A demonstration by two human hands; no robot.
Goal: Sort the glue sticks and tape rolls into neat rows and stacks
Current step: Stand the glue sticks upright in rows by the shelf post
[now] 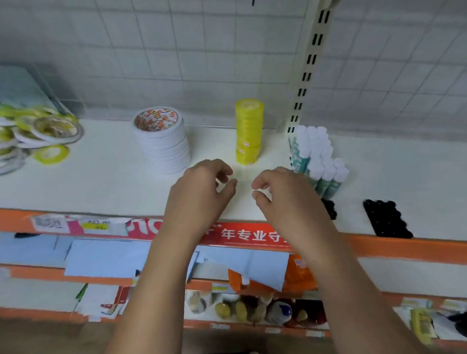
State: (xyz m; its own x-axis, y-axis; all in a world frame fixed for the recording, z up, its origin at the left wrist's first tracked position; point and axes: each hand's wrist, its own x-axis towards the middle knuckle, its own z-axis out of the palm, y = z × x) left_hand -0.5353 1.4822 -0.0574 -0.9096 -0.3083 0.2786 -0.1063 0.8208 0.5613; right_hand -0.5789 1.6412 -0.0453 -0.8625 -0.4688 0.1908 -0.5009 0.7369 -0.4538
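Glue sticks (pixel 318 157) stand bunched just beside the right hand (pixel 284 198), left hand (pixel 201 194) opposite, both loosely curled, holding nothing.

White shelf (pixel 106 179), tape stacks (pixel 162 142), glue sticks (pixel 317 159), black pieces (pixel 387 221)

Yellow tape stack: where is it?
Head view, centre: the yellow tape stack stands on the white shelf, between the white tape-roll stack to its left and white-capped glue sticks right.

Tape pile (pixel 24 135) left on shelf (pixel 106 179), 2 tape stacks (pixel 162 145) centre, glue sticks (pixel 317 159) right
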